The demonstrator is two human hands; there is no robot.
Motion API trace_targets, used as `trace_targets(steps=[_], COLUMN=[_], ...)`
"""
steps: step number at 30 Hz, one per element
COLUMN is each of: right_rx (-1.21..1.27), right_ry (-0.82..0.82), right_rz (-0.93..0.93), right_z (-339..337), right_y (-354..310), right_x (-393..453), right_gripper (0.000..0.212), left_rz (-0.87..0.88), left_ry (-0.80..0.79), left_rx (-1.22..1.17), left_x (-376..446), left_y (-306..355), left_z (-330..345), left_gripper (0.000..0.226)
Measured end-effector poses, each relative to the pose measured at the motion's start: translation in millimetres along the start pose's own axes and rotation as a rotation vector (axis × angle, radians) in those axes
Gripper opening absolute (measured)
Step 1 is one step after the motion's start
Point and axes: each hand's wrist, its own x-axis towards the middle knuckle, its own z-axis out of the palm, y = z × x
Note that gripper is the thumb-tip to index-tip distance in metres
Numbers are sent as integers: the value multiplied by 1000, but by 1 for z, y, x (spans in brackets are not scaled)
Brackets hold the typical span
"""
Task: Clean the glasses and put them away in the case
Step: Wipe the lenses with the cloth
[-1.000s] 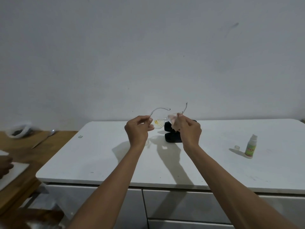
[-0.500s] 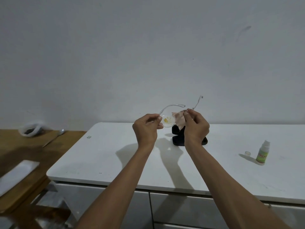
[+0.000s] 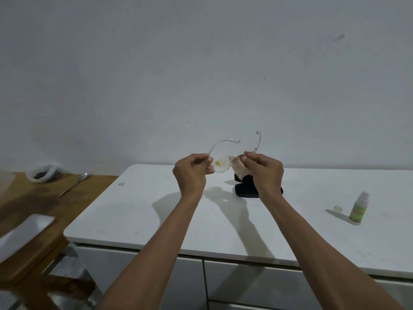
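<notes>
I hold clear-framed glasses [image 3: 221, 166] in the air above the white counter [image 3: 156, 211], temples pointing up and away. The lens that shows has a yellow smear. My left hand [image 3: 191, 173] pinches the left end of the frame. My right hand [image 3: 263, 173] presses a pale pink cloth [image 3: 238, 167] around the other lens, which the cloth hides. A black glasses case [image 3: 244, 189] stands open on the counter behind my right hand, partly hidden by it.
A small spray bottle [image 3: 358, 209] with a green label and its loose cap [image 3: 338, 208] stand at the counter's right. Left of the counter is a wooden table [image 3: 44, 198] with a knife [image 3: 72, 184], a plastic bag [image 3: 42, 174] and a white board [image 3: 24, 231].
Both hands hold their grip on the glasses and cloth. The view has swung left, so the hands and counter sit further right. A hand seen at the far left edge has left the view.
</notes>
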Motion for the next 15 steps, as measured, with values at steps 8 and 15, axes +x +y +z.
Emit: trace_targets(steps=[8,15], right_rx=[-85,90], right_ry=[-43,241], right_rz=[-20,-32], right_z=[-14,9], right_y=[-1,-10], right_x=[2,2], right_gripper=[6,1], left_rz=[9,211], left_ry=[-23,-39], left_rx=[72,136], left_x=[4,-8], left_y=[0,6], left_z=[-8,1], left_gripper=[13,6])
